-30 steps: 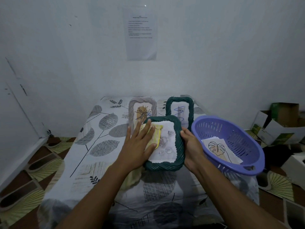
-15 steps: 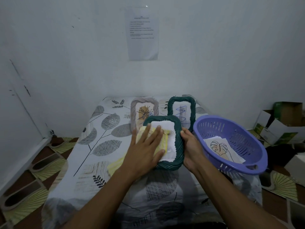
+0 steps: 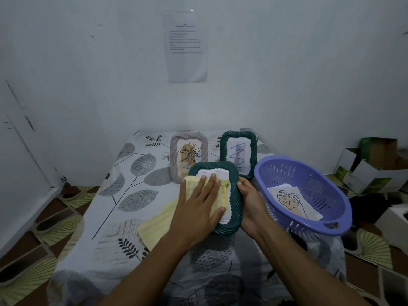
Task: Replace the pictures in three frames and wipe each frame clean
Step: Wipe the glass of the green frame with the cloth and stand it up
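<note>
A dark green woven frame [image 3: 235,202] lies tilted in front of me on the leaf-print table cover. My left hand [image 3: 198,208] lies flat with straight fingers on a yellow cloth [image 3: 154,226], pressing it onto the frame's glass. The frame's right edge is held by my right hand [image 3: 254,206], fingers curled round the rim. Behind it stand a grey woven frame [image 3: 188,155] with a flower drawing and a second green frame [image 3: 239,151] with a blue scribble. The cloth and my hand hide most of the near frame's picture.
A purple plastic basket [image 3: 309,173] at the right holds loose pictures [image 3: 289,199], the top one a leaf drawing. Cardboard boxes [image 3: 371,166] sit on the floor at the far right. A printed sheet [image 3: 187,45] hangs on the wall. The table cover [image 3: 123,195] reaches left.
My left hand has slid the yellow cloth across the glass toward the right and down, and more of the cloth now trails off the frame's left side. My right hand keeps its hold.
</note>
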Demonstrator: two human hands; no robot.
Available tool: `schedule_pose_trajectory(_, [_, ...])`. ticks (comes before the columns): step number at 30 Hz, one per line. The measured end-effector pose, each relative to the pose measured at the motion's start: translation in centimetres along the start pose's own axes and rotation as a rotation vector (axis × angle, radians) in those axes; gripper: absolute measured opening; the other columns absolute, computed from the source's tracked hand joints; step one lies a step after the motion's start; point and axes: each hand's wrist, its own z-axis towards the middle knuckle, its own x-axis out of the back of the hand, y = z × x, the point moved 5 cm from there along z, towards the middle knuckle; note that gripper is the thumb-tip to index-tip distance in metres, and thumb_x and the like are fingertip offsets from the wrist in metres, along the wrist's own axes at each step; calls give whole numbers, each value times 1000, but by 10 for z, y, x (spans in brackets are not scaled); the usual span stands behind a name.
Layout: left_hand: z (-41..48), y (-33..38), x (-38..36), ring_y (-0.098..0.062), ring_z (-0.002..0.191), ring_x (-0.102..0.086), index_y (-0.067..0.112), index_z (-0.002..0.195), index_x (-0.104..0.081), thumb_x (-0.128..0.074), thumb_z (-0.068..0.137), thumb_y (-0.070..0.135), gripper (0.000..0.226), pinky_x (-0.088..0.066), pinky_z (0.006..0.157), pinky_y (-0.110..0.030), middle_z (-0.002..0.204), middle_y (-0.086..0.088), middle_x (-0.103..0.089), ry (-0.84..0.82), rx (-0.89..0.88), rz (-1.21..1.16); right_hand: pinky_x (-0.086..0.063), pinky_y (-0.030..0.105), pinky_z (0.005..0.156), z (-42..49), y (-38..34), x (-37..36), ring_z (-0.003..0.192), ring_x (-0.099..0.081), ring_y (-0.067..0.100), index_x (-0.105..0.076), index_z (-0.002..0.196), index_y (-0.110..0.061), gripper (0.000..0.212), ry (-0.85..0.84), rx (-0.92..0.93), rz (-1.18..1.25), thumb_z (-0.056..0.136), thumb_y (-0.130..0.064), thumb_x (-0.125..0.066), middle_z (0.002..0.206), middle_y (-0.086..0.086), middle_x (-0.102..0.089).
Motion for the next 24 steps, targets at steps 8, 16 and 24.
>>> schedule_pose_trajectory(8, [5, -56, 7, -21, 146, 20, 32, 153, -4, -1, 93, 51, 63, 20, 113, -52, 160, 6, 14, -37, 130, 21, -52, 52, 89, 1, 2, -5, 101, -64, 37, -63, 112, -9, 27, 0, -3, -30, 103, -14, -37, 114, 20, -68])
schedule_pose_trajectory(16, [-35, -38, 5, -21, 148, 10, 29, 152, -16, -2, 99, 48, 59, 6, 115, -50, 161, 6, 7, -61, -53, -3, -52, 51, 89, 7, -1, -4, 105, -64, 38, -61, 117, -10, 29, 22, 7, -22, 103, -15, -36, 116, 19, -68])
schedule_pose_trajectory(24, [11, -32, 21, -20, 148, 12, 21, 153, -12, -12, 98, 44, 60, 7, 115, -54, 161, 6, 3, -16, -62, 64, -53, 46, 87, -3, 9, -19, 98, -67, 33, -62, 115, -7, 29, -83, -23, 25, 102, -11, -36, 113, 18, -69])
